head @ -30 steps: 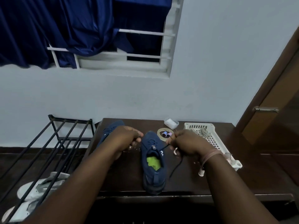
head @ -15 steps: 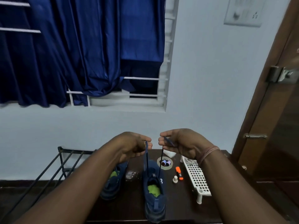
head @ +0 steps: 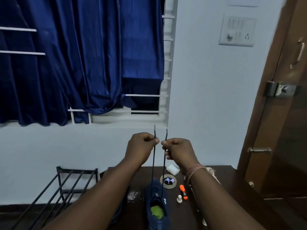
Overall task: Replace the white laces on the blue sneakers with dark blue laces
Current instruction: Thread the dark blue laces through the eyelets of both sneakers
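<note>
Dark blue lace (head: 153, 163) ends taut between both grips, sneaker (head: 157, 205) below.

Dim, soft indoor light; warped edges

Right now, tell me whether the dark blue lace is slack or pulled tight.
Tight. Both strands of the lace run straight up from the sneaker to the left hand and right hand, which pinch them near the tips.
</note>
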Action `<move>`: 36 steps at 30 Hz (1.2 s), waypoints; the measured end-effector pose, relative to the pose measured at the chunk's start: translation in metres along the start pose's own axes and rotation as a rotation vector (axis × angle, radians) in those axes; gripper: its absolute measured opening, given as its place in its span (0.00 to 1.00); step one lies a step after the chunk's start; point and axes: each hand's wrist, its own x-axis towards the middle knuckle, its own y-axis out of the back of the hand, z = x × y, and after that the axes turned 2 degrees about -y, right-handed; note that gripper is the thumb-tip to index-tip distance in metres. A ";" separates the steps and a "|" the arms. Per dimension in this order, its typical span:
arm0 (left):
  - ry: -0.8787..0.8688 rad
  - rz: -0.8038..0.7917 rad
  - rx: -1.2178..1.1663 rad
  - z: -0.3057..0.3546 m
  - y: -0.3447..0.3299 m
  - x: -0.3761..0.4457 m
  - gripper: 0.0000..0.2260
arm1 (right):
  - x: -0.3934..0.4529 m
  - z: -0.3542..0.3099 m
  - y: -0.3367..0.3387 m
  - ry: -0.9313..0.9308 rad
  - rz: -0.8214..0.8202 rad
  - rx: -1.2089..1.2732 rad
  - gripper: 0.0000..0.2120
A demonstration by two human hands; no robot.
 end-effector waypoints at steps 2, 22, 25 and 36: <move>-0.023 0.019 -0.002 0.003 -0.003 0.000 0.04 | 0.003 -0.002 -0.001 0.000 0.026 0.016 0.08; 0.004 -0.162 0.153 -0.126 -0.025 -0.041 0.15 | -0.004 0.126 -0.038 -0.077 -0.214 0.028 0.08; 0.036 -0.146 0.235 -0.153 -0.030 -0.040 0.10 | -0.003 0.147 -0.042 -0.091 -0.269 0.023 0.09; 0.028 -0.220 0.542 -0.196 -0.044 -0.034 0.06 | 0.001 0.192 -0.057 -0.212 -0.135 -0.009 0.08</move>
